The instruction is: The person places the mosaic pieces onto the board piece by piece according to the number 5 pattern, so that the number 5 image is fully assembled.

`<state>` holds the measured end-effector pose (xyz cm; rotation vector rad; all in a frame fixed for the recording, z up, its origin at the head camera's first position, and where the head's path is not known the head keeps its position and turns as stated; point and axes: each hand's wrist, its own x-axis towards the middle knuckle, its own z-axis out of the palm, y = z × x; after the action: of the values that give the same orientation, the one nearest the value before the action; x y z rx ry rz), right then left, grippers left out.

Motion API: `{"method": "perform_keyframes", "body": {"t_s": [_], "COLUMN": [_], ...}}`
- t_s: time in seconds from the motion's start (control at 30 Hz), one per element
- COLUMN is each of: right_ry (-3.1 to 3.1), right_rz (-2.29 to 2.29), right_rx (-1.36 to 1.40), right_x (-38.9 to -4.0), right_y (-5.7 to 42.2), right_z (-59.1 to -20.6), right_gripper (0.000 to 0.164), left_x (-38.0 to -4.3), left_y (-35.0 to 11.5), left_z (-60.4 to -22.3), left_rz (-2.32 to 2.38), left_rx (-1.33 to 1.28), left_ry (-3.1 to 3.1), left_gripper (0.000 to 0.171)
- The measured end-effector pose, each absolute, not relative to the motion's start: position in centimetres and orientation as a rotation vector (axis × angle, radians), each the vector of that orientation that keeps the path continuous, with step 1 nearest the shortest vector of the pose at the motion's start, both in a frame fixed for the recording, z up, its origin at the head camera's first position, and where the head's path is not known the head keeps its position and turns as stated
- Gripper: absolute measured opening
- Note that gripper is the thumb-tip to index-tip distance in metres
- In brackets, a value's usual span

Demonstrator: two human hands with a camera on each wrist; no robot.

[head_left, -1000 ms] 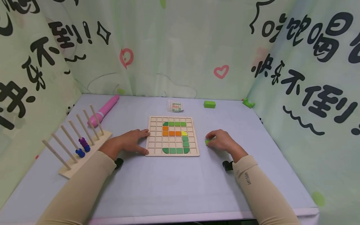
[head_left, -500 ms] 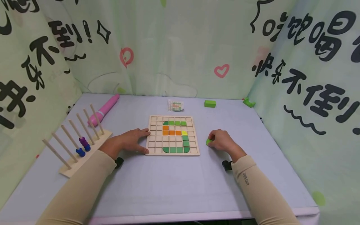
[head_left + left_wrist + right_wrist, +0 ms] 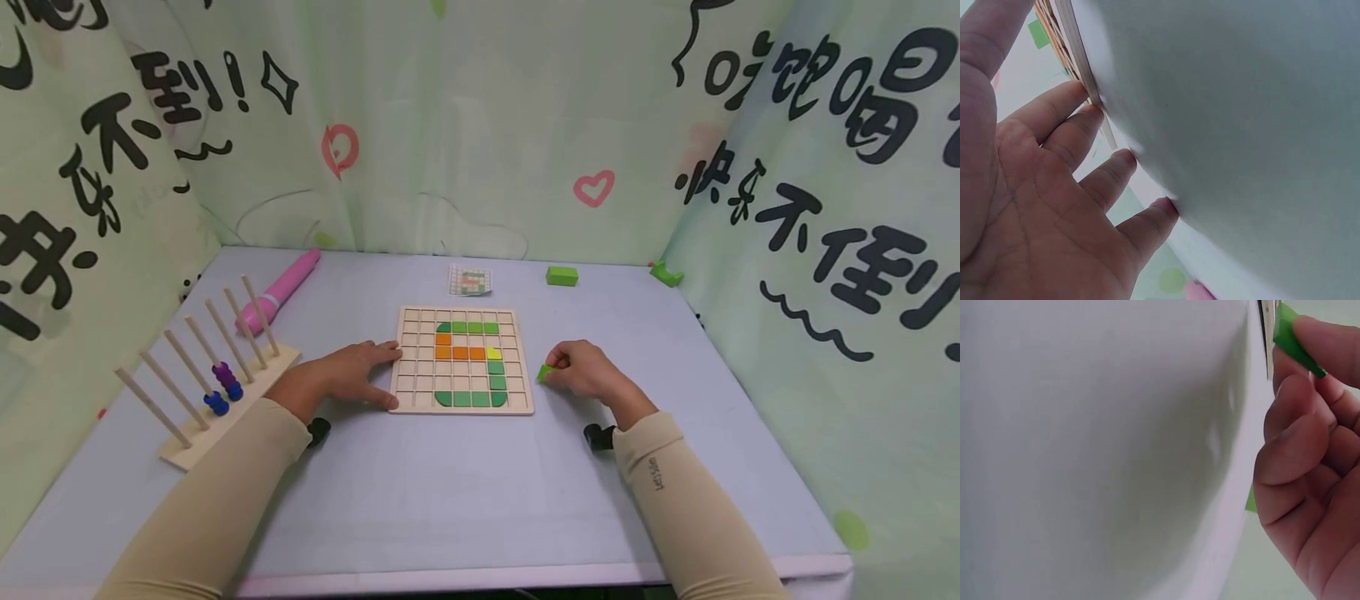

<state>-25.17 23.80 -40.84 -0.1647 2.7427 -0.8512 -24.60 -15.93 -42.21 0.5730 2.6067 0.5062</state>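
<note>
A wooden grid board (image 3: 414,383) lies in the middle of the table, with green, orange and yellow tiles (image 3: 461,353) set in some squares. My left hand (image 3: 347,372) rests at the board's left edge, fingers spread and fairly straight; in the left wrist view fingertips (image 3: 1090,111) touch its side. Just right of the board, my right hand (image 3: 588,369) pinches a small green tile (image 3: 544,372) between thumb and index finger. The right wrist view shows this green tile (image 3: 1294,340) tilted, with the other fingers curled below it.
A printed pattern card (image 3: 470,282) and a green block (image 3: 562,276) lie behind the board. A green curved piece (image 3: 666,273) sits at the back right. Left stand a wooden peg rack (image 3: 273,365) with blue and purple beads and a pink stick-shaped object (image 3: 288,283).
My right hand has moved slightly left toward the board with the green tile, which is now turned at an angle. My left hand has stayed at the board's edge.
</note>
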Motion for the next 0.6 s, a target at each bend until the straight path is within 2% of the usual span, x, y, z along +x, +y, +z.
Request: {"method": "perform_keyframes", "body": {"t_s": [0.23, 0.6], "right_ry": [2.693, 2.617], "right_rz": [-0.986, -0.958], "right_rx": [-0.185, -0.41], "right_x": [-25.3, -25.5], "right_y": [21.6, 16.9], "right_z": [-40.5, -39.6], "right_gripper": [0.014, 0.011], "left_x": [-24.7, -24.7], "left_y": [-16.0, -16.0], "left_z": [-42.2, -42.2], "left_rz": [0.501, 0.505], "left_rx": [0.573, 0.588], "left_ry": [2.607, 2.604], "left_gripper": [0.097, 0.096]}}
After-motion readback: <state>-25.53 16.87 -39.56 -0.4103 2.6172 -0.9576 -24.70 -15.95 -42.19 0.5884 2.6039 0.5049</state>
